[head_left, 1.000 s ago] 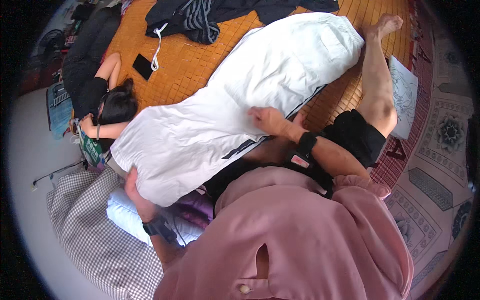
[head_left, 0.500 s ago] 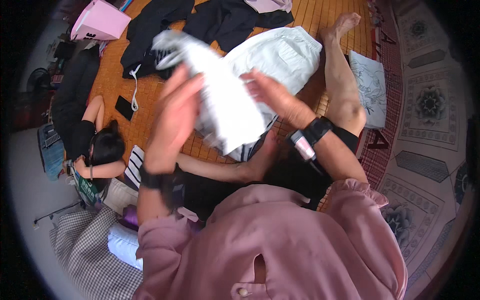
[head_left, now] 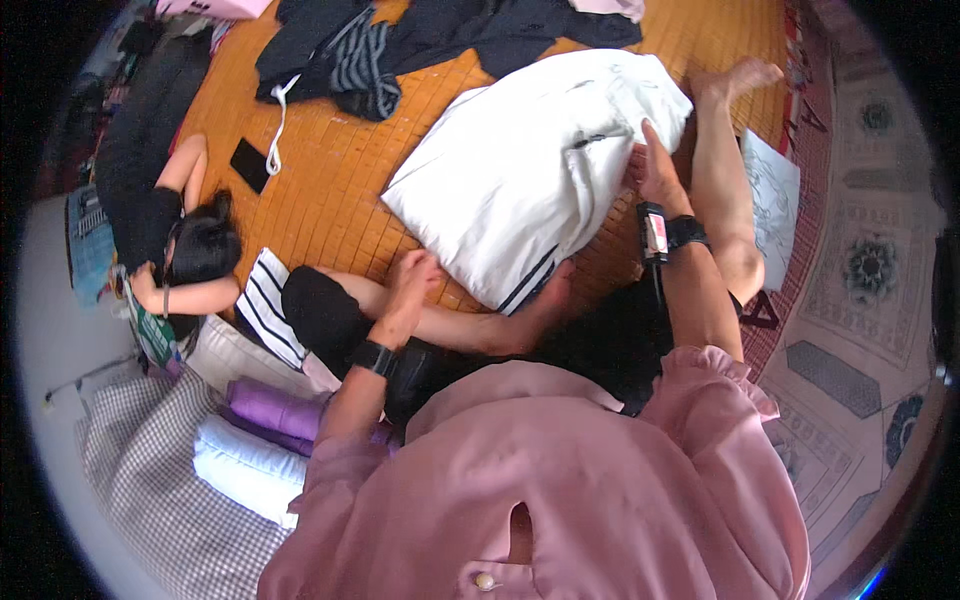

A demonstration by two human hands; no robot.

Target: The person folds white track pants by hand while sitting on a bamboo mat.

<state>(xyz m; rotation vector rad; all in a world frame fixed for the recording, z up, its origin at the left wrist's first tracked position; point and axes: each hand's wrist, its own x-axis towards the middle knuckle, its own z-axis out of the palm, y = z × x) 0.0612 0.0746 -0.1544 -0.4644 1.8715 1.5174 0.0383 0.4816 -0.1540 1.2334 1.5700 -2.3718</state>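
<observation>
A white garment (head_left: 510, 170), with dark stripes along its near edge, lies spread on the mat in front of me. Its gathered far right end resembles a waistband; I cannot tell whether it is one layer or two. My left hand (head_left: 408, 285) is by the garment's near left edge, its fingers loosely bent and apart, with nothing visible in them. At the right edge is my right hand (head_left: 655, 175), thumb stretched out and fingers partly hidden beside the cloth. Both wrists wear black straps.
Dark clothes (head_left: 450, 35) lie along the far side of the woven mat (head_left: 330, 190). A black phone (head_left: 250, 165) is at left, near a person lying down (head_left: 205, 245). Rolled purple (head_left: 275, 410) and light blue cloths (head_left: 245, 465) sit beside me; a folded printed cloth (head_left: 768, 195) lies at right.
The blurred white cloth held up between my hands is now down on the mat, spread out. My hands have moved apart, left one nearer me, right one further right.
</observation>
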